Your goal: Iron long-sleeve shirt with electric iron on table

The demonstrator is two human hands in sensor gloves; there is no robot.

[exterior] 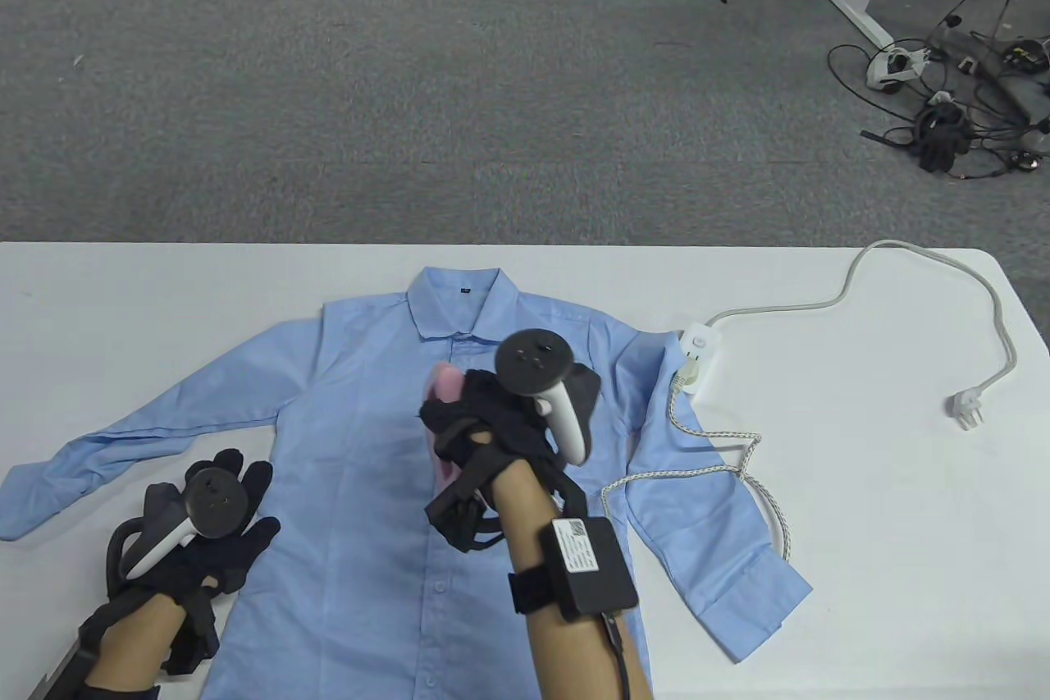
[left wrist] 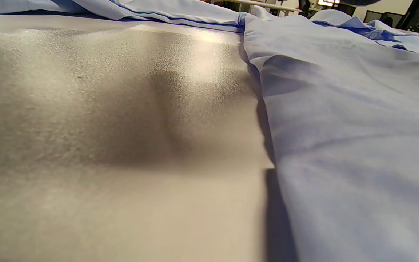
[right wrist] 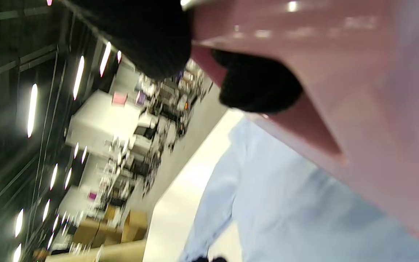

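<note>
- Table view: right hand point(exterior: 484, 421) sat over the chest of the shirt point(exterior: 361, 487), its gloved fingers curled round the pink iron point(exterior: 445, 396). Right wrist view confirmed it: two dark fingertips point(right wrist: 258, 85) wrapped onto the pink body point(right wrist: 358, 91), light blue cloth below.
- The iron stood on the button placket, just below the collar point(exterior: 457, 302); most of it was hidden under the hand and its tracker point(exterior: 541, 388).
- Left hand point(exterior: 217, 528) lay flat, fingers spread and straight, pressing on the shirt's edge where the side seam meets the sleeve, holding nothing.
- Left wrist view, very low: bare table surface point(left wrist: 104, 145) on one side, the shirt's edge point(left wrist: 340, 127) rising beside it. No fingers were visible there.
- Shirt lay front up, buttoned, both sleeves spread outward on the white table point(exterior: 902, 487).
- A braided cord point(exterior: 722, 454) ran from beneath the right arm across the right-side sleeve to a white power strip point(exterior: 696, 355) at the shoulder.
- The strip's own cable point(exterior: 927, 273) looped across the table, its plug point(exterior: 966, 407) lying loose.
</note>
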